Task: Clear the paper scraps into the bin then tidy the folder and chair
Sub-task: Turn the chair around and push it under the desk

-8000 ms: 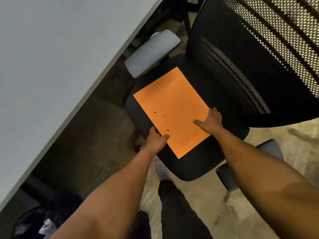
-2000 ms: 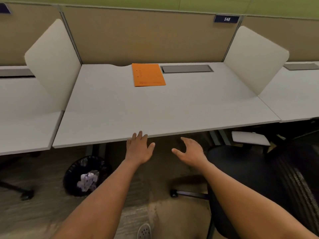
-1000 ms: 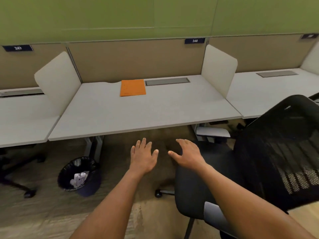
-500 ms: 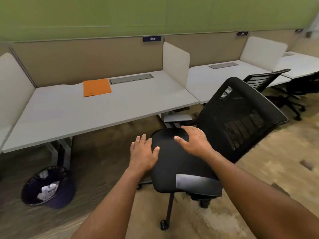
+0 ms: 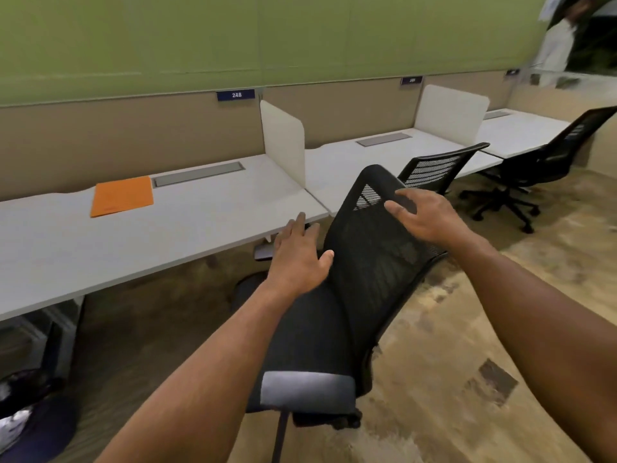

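Observation:
The black mesh office chair (image 5: pixel 374 262) stands in front of the white desk (image 5: pixel 187 228), its back turned toward me. My right hand (image 5: pixel 424 215) hovers spread over the top of the chair's backrest. My left hand (image 5: pixel 298 259) is open at the left edge of the backrest, thumb near the mesh. Neither hand grips anything. The orange folder (image 5: pixel 122 195) lies flat at the back of the desk. The black bin (image 5: pixel 23 419) with white paper scraps sits on the floor under the desk at the lower left.
White dividers (image 5: pixel 283 142) split the desk row. Two more black chairs (image 5: pixel 437 168) (image 5: pixel 547 158) stand at the desks to the right. A person in white (image 5: pixel 557 41) stands far right. Patterned carpet lies to my right.
The view has swung right and closer to the chair. Both hands rose from over the seat to the backrest; the chair's back now faces me.

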The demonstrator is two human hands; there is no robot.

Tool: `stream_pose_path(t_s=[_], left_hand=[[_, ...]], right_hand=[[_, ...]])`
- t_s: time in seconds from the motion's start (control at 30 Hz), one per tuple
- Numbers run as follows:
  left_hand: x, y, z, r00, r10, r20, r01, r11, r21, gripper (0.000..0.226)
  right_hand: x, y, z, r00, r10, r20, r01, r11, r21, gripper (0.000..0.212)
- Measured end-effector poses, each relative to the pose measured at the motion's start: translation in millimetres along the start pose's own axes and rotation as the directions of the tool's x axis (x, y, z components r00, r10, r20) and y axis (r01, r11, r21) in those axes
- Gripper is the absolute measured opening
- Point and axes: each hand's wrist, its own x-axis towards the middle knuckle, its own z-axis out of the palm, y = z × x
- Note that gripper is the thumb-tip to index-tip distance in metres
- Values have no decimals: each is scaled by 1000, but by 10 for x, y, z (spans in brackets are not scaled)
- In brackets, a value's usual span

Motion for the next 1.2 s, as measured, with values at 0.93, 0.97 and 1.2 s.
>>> stream_pose_path(t_s=[0.93,0.97,1.2], left_hand=[[840,2013,1265,897,-240,371,237,970,56,107],[747,1970,1209,894,-220,390,212,975,63,107],[87,1607,668,829,-188,527,173,982,80,83]], right_hand=[[1158,1781,697,942,-96,320,4,961,278,60],[1153,1791,697,945,-83,318,-8,961,275,62],[1006,1756,773,972,11,237,-79,957,280,60]])
